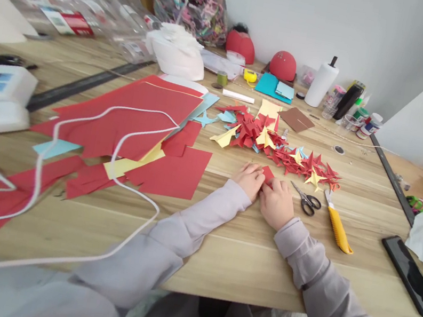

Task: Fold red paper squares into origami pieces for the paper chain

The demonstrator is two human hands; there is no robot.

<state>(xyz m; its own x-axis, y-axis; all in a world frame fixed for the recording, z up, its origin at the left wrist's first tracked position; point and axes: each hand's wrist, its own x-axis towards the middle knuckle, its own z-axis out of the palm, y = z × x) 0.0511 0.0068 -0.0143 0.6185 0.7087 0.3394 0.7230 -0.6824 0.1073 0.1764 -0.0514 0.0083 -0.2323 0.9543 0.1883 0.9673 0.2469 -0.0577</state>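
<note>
Between my hands a small piece of red paper [268,173] lies on the table, with most of it covered by fingers. My left hand [249,181] is closed over its left side, pressing it down. My right hand [275,204] pinches its near edge from the right. Just beyond is a heap of folded paper stars, mostly red [251,130], with a few yellow ones [314,178] and light blue ones [204,119]. Black-handled scissors [309,203] lie to the right of my right hand, beside a yellow utility knife [337,228].
Red paper sheets [176,174] spread on the left, crossed by a white cable [140,195]. A black phone [411,274] lies at the right. Tissues [176,52], a yellow tape measure [250,75], a white bottle [321,85] and teal paper [269,88] stand or lie toward the back.
</note>
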